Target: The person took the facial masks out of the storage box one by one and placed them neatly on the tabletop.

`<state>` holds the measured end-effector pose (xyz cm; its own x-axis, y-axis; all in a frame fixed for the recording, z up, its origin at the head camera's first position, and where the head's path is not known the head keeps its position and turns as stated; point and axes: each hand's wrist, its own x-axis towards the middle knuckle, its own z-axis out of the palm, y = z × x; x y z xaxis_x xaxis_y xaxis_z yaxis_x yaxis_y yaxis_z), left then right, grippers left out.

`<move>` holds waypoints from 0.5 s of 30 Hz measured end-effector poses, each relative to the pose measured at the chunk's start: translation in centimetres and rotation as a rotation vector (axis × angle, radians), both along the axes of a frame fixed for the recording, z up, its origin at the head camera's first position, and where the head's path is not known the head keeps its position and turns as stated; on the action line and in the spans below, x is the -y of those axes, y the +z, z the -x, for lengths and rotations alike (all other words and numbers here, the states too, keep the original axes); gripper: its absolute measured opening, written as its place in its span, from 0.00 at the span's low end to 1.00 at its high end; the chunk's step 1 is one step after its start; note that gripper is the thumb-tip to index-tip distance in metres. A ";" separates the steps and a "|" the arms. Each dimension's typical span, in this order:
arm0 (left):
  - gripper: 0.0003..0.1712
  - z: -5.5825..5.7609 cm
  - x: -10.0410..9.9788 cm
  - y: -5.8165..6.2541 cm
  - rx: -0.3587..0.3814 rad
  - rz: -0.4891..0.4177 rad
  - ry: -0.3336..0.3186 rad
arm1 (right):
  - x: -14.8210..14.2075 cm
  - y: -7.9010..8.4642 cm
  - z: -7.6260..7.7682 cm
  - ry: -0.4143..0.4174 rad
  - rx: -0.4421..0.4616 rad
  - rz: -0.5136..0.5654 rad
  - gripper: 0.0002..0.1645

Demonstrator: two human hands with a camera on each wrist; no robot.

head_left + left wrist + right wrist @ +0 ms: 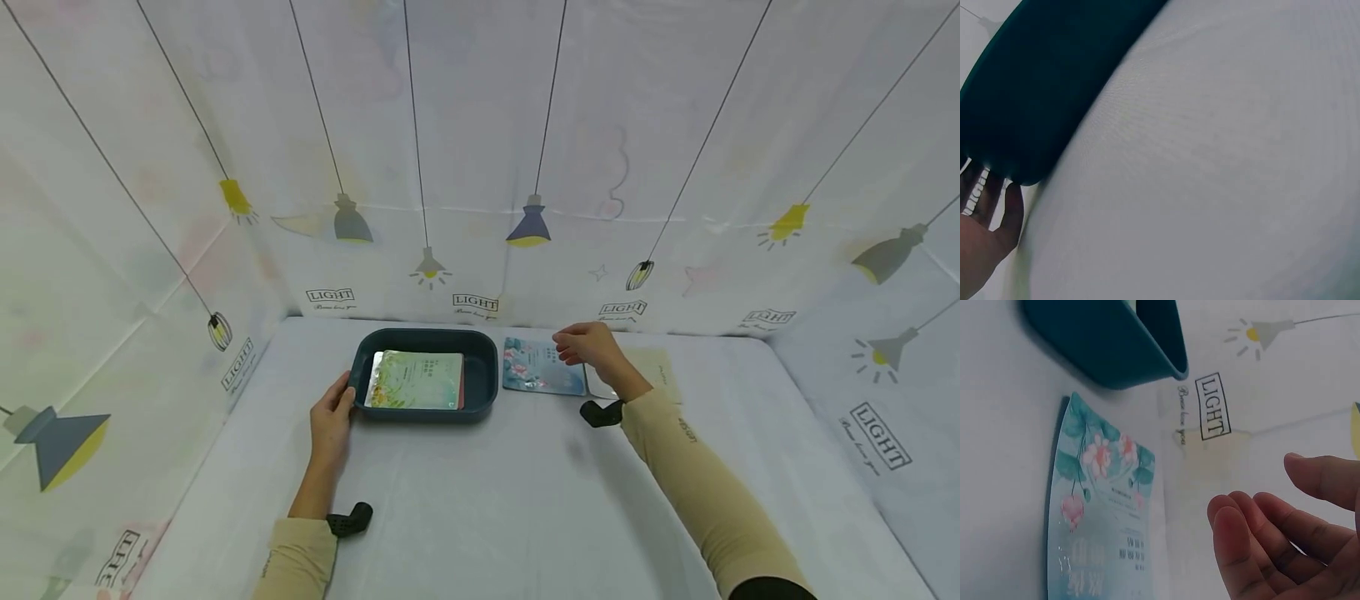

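A dark teal tray (480,408) stands at the back of the table, left of centre. My left hand (330,421) rests against its left end; in the left wrist view the fingers (990,199) reach straight to the wall and the thumb (1014,203) lies by the corner. Inside the tray lies a flat green floral packet (420,379), with a reddish edge showing beneath it. My right hand (592,346) hovers above a blue floral packet (536,367), fingers loosely bent and nothing between them. A pale yellow packet (660,371) lies to the right, partly hidden by that hand and wrist.
A white cloth covers the table (480,508). Behind it hangs a white curtain (465,125) printed with lamps, which also encloses both sides. A black camera mount sits on each wrist.
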<state>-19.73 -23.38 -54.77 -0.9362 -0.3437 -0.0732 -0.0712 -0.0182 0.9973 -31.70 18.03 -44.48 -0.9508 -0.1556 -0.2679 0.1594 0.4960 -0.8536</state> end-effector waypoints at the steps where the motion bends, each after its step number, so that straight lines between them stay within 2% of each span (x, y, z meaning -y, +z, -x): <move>1: 0.27 0.0 0.0 0.0 0.002 0.002 0.000 | 0.4 0.1 0.0 0.004 0.000 0.004 0.25; 15: 0.26 0.1 0.0 -0.1 -0.026 0.017 0.010 | 5.6 0.9 0.1 0.040 0.015 0.031 0.23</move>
